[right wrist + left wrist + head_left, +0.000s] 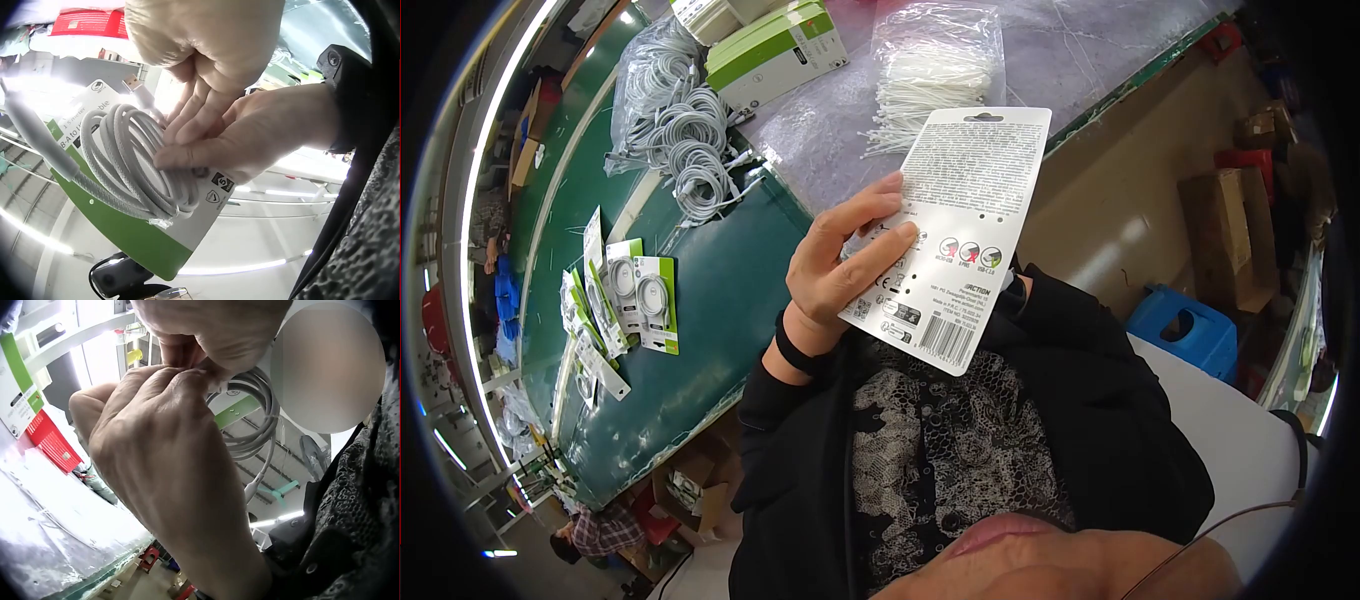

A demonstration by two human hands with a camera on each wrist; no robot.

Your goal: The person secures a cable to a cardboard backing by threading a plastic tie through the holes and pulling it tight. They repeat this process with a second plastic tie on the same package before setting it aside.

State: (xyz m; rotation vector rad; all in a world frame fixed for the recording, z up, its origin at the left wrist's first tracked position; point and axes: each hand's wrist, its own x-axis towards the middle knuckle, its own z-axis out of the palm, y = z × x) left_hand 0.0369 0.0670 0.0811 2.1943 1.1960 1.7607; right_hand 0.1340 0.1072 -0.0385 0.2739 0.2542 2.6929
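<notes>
A white and green backing card (960,230), printed side up, hangs in front of the chest in the head view. My left hand (835,260) grips its left edge, with two digits lying across the printed back. On the card's other side, a coiled white USB cable (125,162) lies against the front, its metal plug (132,82) sticking out beside the card. The fingers of my right hand (206,44) are curled at the coil, close to the left hand (231,137). From the head view the right hand is hidden behind the card.
A bag of white cable ties (935,75) lies on the grey tabletop beyond the card. Coiled cables (690,130) and a stack of green and white cards (780,55) are at the back left. Carded cables (640,290) lie on the green table. A blue stool (1185,335) stands at right.
</notes>
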